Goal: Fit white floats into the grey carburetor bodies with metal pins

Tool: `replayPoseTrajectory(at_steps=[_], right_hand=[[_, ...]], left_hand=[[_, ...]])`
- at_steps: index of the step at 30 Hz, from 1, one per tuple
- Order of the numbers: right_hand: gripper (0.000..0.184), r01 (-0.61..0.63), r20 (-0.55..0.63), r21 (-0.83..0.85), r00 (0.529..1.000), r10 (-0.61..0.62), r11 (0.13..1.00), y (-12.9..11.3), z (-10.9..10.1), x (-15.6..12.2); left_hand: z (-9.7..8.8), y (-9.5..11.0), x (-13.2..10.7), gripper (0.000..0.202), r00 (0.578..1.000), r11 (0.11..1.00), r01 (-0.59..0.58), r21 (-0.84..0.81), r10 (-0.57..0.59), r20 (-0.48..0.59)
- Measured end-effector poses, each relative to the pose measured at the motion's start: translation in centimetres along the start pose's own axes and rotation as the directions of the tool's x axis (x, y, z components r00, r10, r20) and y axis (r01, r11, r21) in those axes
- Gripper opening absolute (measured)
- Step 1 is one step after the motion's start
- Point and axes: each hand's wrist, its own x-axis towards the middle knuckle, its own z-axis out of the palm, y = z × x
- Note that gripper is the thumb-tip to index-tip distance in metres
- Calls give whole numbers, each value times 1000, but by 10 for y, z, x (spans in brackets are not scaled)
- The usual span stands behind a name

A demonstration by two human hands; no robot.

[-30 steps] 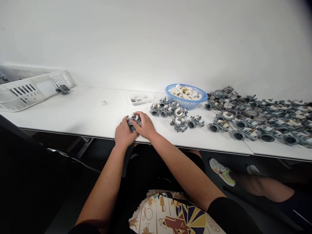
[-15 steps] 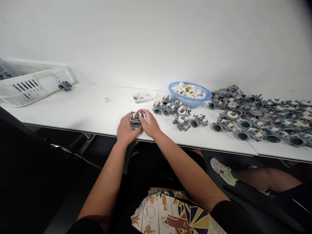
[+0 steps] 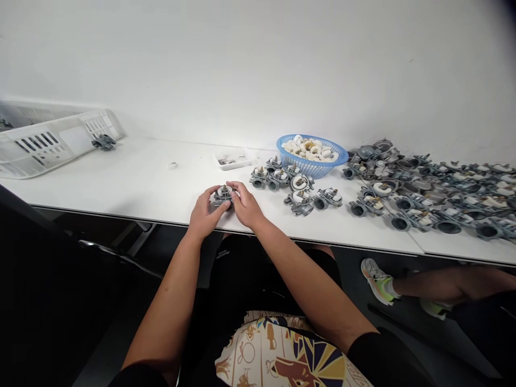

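Observation:
A grey metal carburetor [image 3: 223, 194] with a white float on top rests at the table's front edge, between my hands. My left hand [image 3: 205, 214] holds it from the left, thumb across its lower front. From the right, my right hand [image 3: 245, 207] grips it with the thumb near the float and the fingers curled behind. My fingers hide parts of its sides. Just to the right stands a group of similar carburetors [image 3: 278, 177], with white floats on top.
A blue basket [image 3: 310, 167] of white floats stands behind the group. Many carburetors [image 3: 419, 188] cover the right side. A small white tray [image 3: 237, 165] holds small parts. Far left, a lone carburetor [image 3: 104, 142] sits by a white crate [image 3: 60, 142]. Another person's shoe [image 3: 379, 282] shows below.
My left thumb has moved up across the front of the carburetor, and my left fingers have spread slightly away from its side. The other person's leg has shifted right.

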Motion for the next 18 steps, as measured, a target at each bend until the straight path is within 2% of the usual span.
replayPoseTrajectory(at_steps=[5,9,15,18], right_hand=[[33,34,6,36,999,-34,999,2,1,-1],[34,41,24,16,999,-41,999,3,1,-2],[33,79,14,67,997,-80,995,5,1,-1],[32,101,9,94,995,-102,990,7,2,1]], left_hand=[[2,-2,3,48,999,997,38,-70,-41,-32],[4,-4,4,45,996,995,67,-72,-70,-50],[2,-4,3,44,999,1000,5,24,-4,-45],[1,-6,3,44,999,1000,9,6,-9,-36]])
